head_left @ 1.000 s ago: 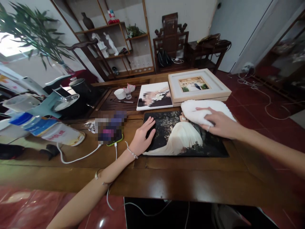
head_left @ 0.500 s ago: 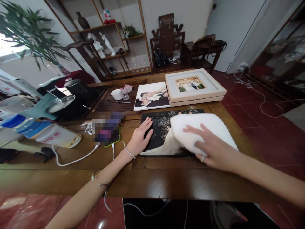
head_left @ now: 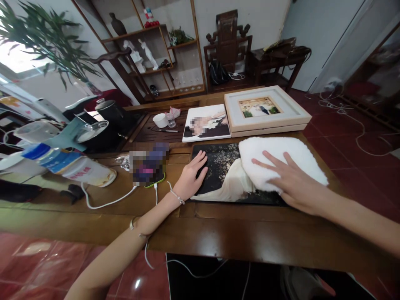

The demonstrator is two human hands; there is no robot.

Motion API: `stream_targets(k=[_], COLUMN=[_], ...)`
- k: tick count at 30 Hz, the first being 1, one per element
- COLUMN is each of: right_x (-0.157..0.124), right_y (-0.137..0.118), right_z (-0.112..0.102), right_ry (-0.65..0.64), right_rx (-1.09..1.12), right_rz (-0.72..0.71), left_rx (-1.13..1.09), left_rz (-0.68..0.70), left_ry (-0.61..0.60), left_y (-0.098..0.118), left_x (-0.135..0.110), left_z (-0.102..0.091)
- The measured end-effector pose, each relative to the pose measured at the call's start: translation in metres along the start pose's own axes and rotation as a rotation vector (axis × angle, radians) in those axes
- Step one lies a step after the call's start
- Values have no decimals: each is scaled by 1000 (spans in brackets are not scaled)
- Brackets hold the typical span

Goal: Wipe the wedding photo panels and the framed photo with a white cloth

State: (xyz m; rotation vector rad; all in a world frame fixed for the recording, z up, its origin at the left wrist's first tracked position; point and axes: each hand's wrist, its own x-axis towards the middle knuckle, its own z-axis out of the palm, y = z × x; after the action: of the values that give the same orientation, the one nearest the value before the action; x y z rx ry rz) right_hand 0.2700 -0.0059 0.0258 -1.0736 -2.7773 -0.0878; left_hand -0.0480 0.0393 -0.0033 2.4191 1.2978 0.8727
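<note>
A dark photo panel [head_left: 215, 168] with a pale gown and white blossoms printed on it lies flat on the wooden table. My left hand [head_left: 190, 173] rests flat on its left edge, fingers stretched out and holding nothing. Over the panel's right part is a fluffy white cloth [head_left: 281, 150], hiding that side. My right hand [head_left: 290, 179] presses down on the cloth with its fingers spread. Just behind the panel lie a white-edged photo print [head_left: 208, 123] and a pale wooden picture frame [head_left: 296, 113] holding a small photo.
Left of my left hand are a charging phone [head_left: 158, 180] with a white cable and a tilted bottle [head_left: 73, 164] with a blue cap. Pots, a white cup [head_left: 160, 120] and a tea tray [head_left: 142, 133] stand farther back. The table's front edge [head_left: 225, 246] runs nearest me.
My right hand and the white cloth have moved slightly right and away from me over the panel. The right fingers are spread wider. My left hand stays on the panel's left edge.
</note>
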Motion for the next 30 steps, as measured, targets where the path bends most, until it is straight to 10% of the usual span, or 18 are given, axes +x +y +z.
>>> stream_targets(k=[8, 20, 30], right_x=[-16, 32, -20], right_y=[-67, 58, -45], right_z=[-4, -16, 2], right_ry=[-5, -83, 53], right_rx=[158, 168, 99], right_rz=[-96, 151, 60], left_rx=[8, -13, 5], left_rz=[-4, -5, -3], left_ry=[-3, -14, -21], left_y=[1, 1, 0], left_x=[1, 0, 1], left_z=[1, -2, 0])
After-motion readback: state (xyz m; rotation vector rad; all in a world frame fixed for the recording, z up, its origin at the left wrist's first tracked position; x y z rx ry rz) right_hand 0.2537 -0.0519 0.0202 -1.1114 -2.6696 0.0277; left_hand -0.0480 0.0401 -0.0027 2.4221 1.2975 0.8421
